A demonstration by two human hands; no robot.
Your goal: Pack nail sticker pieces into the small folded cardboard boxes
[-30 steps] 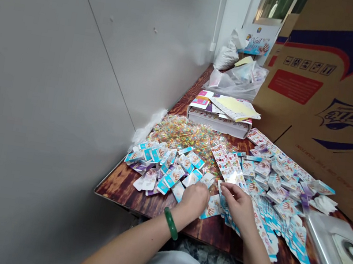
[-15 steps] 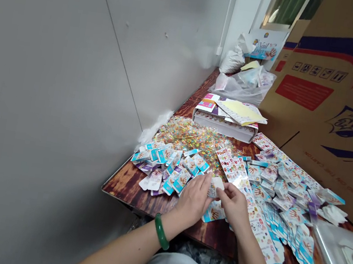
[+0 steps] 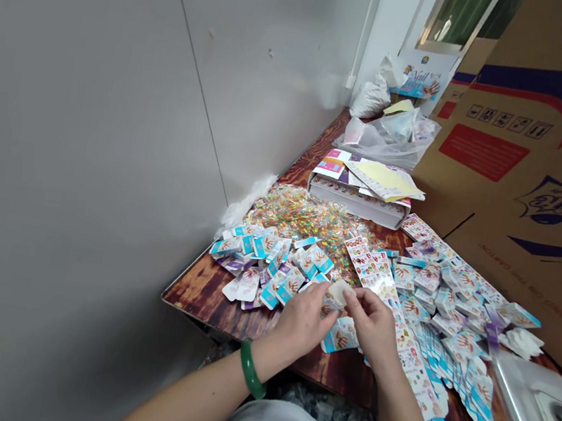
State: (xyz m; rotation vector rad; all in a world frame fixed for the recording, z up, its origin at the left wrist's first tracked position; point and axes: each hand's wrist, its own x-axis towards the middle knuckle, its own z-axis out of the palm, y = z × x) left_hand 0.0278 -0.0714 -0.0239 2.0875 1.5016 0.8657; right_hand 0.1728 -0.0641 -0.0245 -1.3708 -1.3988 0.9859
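Between my hands, just above the near edge of the table, is a small white printed box (image 3: pixel 334 296) with its pale flap raised. My left hand (image 3: pixel 302 319), below a green bangle (image 3: pixel 251 369), closes round the box's left side. The thumb and fingertips of my right hand (image 3: pixel 371 322) pinch its upper right part. Under them on the table lies a blue and white card box (image 3: pixel 340 337). To the left is a heap of similar small boxes (image 3: pixel 271 269). Strips of sticker sheets (image 3: pixel 374 271) run past my right hand.
Small clear packets with coloured bits (image 3: pixel 306 214) lie behind the heap. A stack of flattened boxes (image 3: pixel 470 383) and more small boxes (image 3: pixel 453 287) lie right, near a metal-edged device (image 3: pixel 541 415). A large carton (image 3: pixel 560 162) stands behind; a grey wall (image 3: pixel 105 175) borders the left.
The small box has tilted and shifted slightly left and down in my hands, its flap now at the top. The right thumb has moved over the flap. The view has shifted slightly.
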